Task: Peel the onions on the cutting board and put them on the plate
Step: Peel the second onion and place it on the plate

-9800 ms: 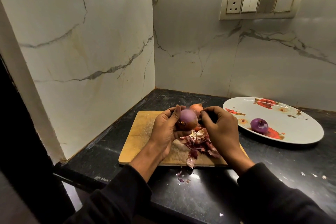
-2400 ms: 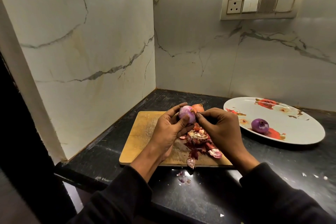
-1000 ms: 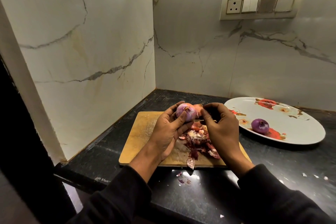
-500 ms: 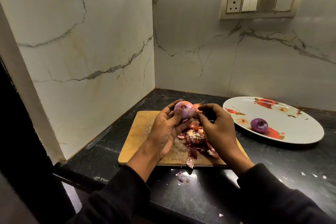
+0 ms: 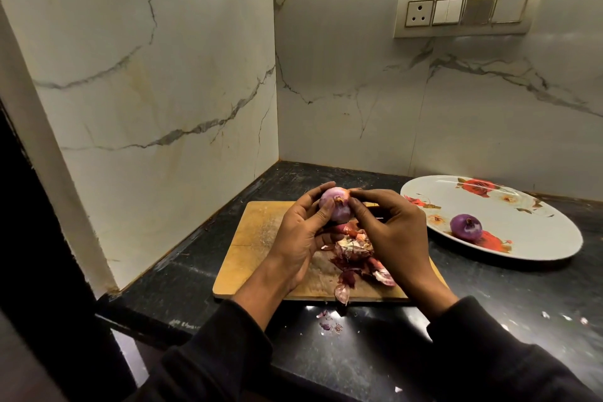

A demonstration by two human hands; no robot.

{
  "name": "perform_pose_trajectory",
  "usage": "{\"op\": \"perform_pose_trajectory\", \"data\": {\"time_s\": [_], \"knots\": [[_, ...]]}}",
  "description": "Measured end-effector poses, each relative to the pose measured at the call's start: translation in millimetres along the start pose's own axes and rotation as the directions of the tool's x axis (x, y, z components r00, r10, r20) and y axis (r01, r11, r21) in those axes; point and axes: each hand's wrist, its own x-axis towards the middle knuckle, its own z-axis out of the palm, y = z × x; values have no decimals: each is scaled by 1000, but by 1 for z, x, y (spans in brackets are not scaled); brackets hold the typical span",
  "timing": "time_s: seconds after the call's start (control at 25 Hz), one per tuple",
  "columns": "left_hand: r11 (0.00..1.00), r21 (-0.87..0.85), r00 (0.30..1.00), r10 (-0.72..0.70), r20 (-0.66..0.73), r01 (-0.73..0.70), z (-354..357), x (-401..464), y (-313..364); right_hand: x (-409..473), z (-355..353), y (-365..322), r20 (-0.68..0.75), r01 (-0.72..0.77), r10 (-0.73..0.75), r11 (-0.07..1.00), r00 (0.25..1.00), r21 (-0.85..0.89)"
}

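Observation:
My left hand (image 5: 301, 238) grips a pale purple onion (image 5: 337, 209) above the far part of the wooden cutting board (image 5: 254, 238). My right hand (image 5: 394, 235) is curled against the onion's right side, its thumb and fingertips pinching at the skin near the top. A heap of red and papery peels (image 5: 357, 258) lies on the board under my hands. One peeled purple onion (image 5: 466, 226) rests on the white flowered plate (image 5: 522, 238) at the right. The unpeeled onion seen earlier behind my hands is hidden now.
The board sits on a black counter (image 5: 489, 320) in a corner of marble walls (image 5: 163, 91). Small peel scraps (image 5: 328, 325) lie on the counter before the board. A switch panel with a socket (image 5: 466, 11) is on the back wall.
My left hand has turned the onion so its tip faces me. My right hand's fingers have moved from beside the onion onto its upper right side.

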Motion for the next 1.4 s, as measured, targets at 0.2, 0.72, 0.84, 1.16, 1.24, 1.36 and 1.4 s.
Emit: {"op": "perform_pose_trajectory", "data": {"time_s": [0.2,0.72,0.84,1.16,1.24,1.36,1.4], "knots": [[999,21,1000,31,2,-31,0,1,0,4,-4,4,55,60,-57,997,997,-48],[993,90,997,79,24,-81,1,-2,-7,1,-2,4,0,62,-63,988,998,-142],[996,48,997,72,2,-72,1,0,-6,0,0,3,-12,52,-54,993,998,-103],[996,54,997,74,7,-74,-1,1,-6,2,0,12,86,-21,21,1000,996,3],[993,84,996,85,8,-85,0,1,-7,1,-1,9,60,15,-12,999,998,-44],[990,107,996,90,12,-91,0,1,-8,1,-2,6,35,42,-40,996,999,-81],[991,104,996,87,12,-88,0,0,-8,1,-2,6,34,31,-29,997,999,-73]]}}
